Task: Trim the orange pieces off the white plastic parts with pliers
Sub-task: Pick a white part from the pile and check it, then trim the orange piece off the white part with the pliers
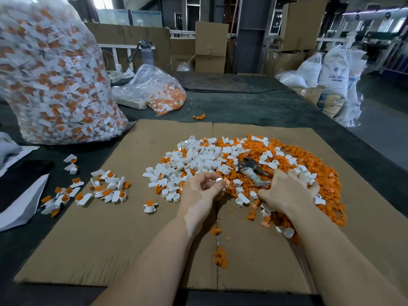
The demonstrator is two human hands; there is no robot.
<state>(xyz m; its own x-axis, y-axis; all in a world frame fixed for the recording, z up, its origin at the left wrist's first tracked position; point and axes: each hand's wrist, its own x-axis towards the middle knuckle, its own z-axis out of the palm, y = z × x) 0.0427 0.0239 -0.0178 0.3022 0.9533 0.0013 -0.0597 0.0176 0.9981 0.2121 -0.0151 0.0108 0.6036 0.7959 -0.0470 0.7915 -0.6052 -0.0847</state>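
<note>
My left hand (202,191) pinches a small white part with an orange piece (221,181) between thumb and fingers, just left of the pliers. The worn pliers (254,172) lie on the heap of cut white parts and orange pieces (220,155), jaws pointing up-left. My right hand (287,191) rests palm down on the heap, its thumb at the pliers' handle end; its fingers spread among the pieces and it does not grip the tool. Untrimmed white-and-orange parts (106,188) lie scattered to the left.
The work lies on a flat cardboard sheet (110,239) over a dark table. A tall clear bag of untrimmed parts (50,74) stands at the left; a smaller bag (159,89) sits behind. White paper (19,208) lies at the left edge. Boxes and sacks stand beyond.
</note>
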